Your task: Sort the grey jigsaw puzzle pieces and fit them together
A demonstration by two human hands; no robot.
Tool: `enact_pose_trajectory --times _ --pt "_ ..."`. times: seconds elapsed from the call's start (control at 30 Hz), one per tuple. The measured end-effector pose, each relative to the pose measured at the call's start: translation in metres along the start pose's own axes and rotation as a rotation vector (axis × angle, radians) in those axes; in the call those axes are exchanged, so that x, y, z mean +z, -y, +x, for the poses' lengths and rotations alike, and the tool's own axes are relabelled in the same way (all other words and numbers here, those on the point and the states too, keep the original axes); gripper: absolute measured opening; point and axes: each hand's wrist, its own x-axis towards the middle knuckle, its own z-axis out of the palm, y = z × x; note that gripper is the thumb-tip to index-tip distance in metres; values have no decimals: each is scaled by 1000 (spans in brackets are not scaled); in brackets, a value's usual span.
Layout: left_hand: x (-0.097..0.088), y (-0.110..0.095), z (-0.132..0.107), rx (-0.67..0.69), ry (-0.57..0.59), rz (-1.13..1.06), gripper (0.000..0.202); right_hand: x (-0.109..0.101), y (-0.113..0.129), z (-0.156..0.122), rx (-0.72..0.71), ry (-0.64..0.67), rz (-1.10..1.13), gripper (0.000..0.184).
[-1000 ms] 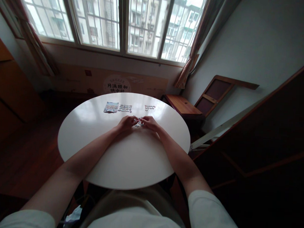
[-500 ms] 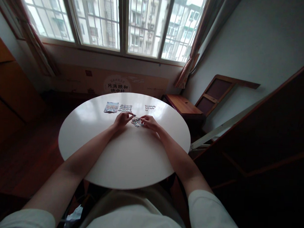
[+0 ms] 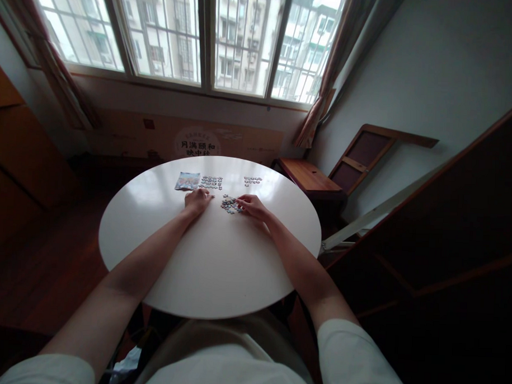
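left fingers (image 3: 206,193) curled, small dark jigsaw piece (image 3: 212,196) at tips, pinch unclear | right fingers (image 3: 242,199) half-bent over multicoloured jigsaw heap (image 3: 228,206), hold hidden | risk: neat multicoloured jigsaw rows (image 3: 212,181) just beyond left fingers could be skewed by brushing knuckles

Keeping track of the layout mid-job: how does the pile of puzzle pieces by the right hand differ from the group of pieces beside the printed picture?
The pile is jumbled and bunched together, while the group is set out in rough rows. The pile sits nearer the person, by the right hand; the group lies farther off, beside the printed picture. Both are small puzzle pieces on the white table.
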Motion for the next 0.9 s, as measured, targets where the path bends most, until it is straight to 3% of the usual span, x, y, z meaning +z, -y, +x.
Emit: enact_pose_trajectory --times 0.23,0.43,0.6,0.9 --pt "-3 -1 0 -102 -171 -49 26 0 -1 -1 6 0 10 23" --pt "-6 5 5 -165 -113 -98 26 -1 1 -2 5 5 10 27" --pt "-5 18 12 -178 -135 -153 29 -1 3 -3 -6 16 4 28" --pt "3 19 12 46 -48 -11 31 -1 1 -1 -4 15 4 26"
